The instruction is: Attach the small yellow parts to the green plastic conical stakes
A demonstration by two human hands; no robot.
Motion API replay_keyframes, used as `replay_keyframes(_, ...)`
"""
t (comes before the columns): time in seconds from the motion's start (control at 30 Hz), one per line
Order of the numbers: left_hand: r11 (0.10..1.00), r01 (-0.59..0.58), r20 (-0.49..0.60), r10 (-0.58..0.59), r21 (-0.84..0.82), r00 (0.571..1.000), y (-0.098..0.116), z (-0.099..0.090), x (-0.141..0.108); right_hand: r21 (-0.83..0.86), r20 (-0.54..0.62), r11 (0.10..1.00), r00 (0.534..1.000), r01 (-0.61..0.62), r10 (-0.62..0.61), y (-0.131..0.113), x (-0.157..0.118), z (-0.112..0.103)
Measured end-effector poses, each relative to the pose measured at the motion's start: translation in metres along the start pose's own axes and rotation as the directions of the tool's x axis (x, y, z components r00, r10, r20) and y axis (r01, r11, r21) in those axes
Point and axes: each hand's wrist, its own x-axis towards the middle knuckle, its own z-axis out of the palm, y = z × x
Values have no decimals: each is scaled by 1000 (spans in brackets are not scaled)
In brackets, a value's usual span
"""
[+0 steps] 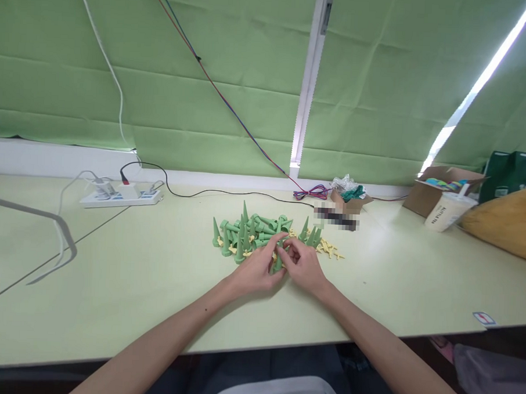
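A green plastic cone-shaped spike (279, 263) stands between my two hands, low over the table. My left hand (256, 270) curls around it from the left, thumb and forefinger closed about it. From the right, my right hand (307, 267) meets it with bent fingers pinched together at its side; whatever lies between those fingertips is hidden. Just behind is a pile of similar green spikes (266, 223), some lying down. Several upright spikes (240, 248) stand left of my hands, with small yellow pieces at their sides. More small yellow branched pieces (328, 248) lie scattered to the right.
A white power strip (123, 198) sits at the back left, its black cable (211, 191) running along the table. At the back right are a small open carton (347, 202), a larger cardboard box (420, 195), a drink cup (448, 212) and a yellow-brown cushion-like item (510, 222).
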Motion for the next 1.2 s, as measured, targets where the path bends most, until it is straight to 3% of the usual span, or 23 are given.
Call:
replay_keyframes(0.4, 976, -35, -21, 41, 215, 999, 7, 0, 0, -19, 31, 1000, 999, 23, -22, 0, 1, 0)
replay_keyframes(0.57, 957, -30, -10, 34, 288, 999, 4, 1, 1, -9, -16, 999, 999, 35, -35, -1, 0, 1)
replay_keyframes(0.7, 949, -133, -8, 141, 285, 990, -2, 4, -1, 4, -87, 1000, 996, 28, -27, -2, 0, -1)
replay_keyframes(0.77, 931, -249, -38, 268, 267, 963, -3, 7, -5, 15, -111, 1000, 994, 13, -11, -6, 1, -5)
replay_keyframes(0.83, 906, -354, -141, 392, 232, 909, -3, 9, -8, 20, -94, 1000, 996, 10, -8, -11, 4, -11)
replay_keyframes(0.93, 865, -454, -222, 496, 216, 840, -2, 13, -11, -10, -87, 1000, 996, 24, -24, -20, 13, -21)
replay_keyframes(1.03, 825, -499, -140, 545, 265, 827, -1, 15, -10, 7, -113, 1000, 993, 15, -15, -29, 28, -24)
replay_keyframes(1.2, 860, -451, 6, 464, 240, 886, -3, 17, -8, 62, -86, 996, 995, 64, -58, -44, 60, -12)
